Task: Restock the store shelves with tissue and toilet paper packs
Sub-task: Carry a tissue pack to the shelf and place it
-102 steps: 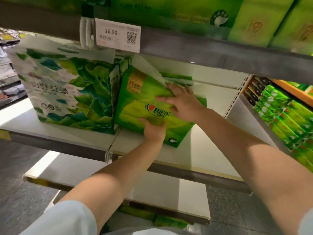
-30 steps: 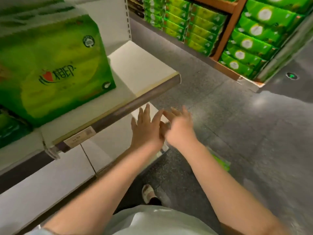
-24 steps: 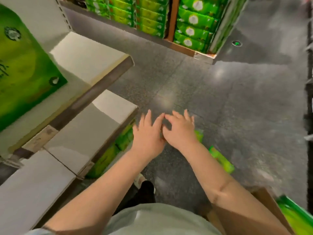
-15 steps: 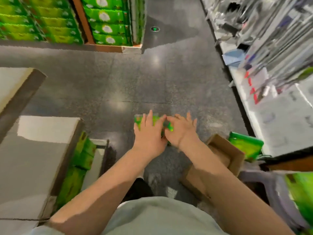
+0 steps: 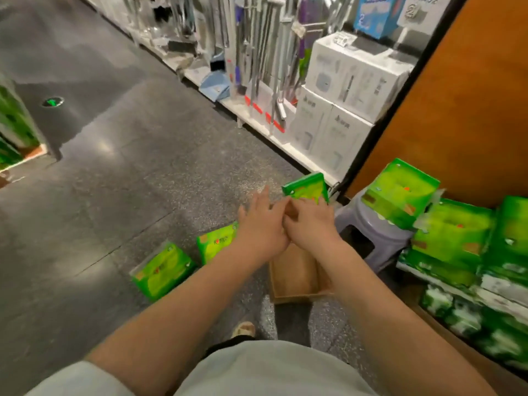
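Hands meet in mid-air at centre frame, held out over the floor (image 5: 120,172): the left hand (image 5: 261,224) has straight, spread fingers, the right hand (image 5: 310,221) touches it at the fingertips with its own fingers loosely bent, and neither holds anything. Below them an open cardboard box (image 5: 294,277) sits on the floor. Left of the box two green tissue packs lie on the floor, a near pack (image 5: 161,271) and, just beyond it, a second pack (image 5: 215,244) partly hidden by the left wrist. A third pack (image 5: 305,187) shows just past the fingertips; what it rests on cannot be told. To the right a grey stool (image 5: 368,230) carries a tilted pack (image 5: 400,192), and more green packs (image 5: 454,238) are stacked on a low shelf beside an orange panel (image 5: 457,104). White boxes (image 5: 343,90) stand on the far right shelving.
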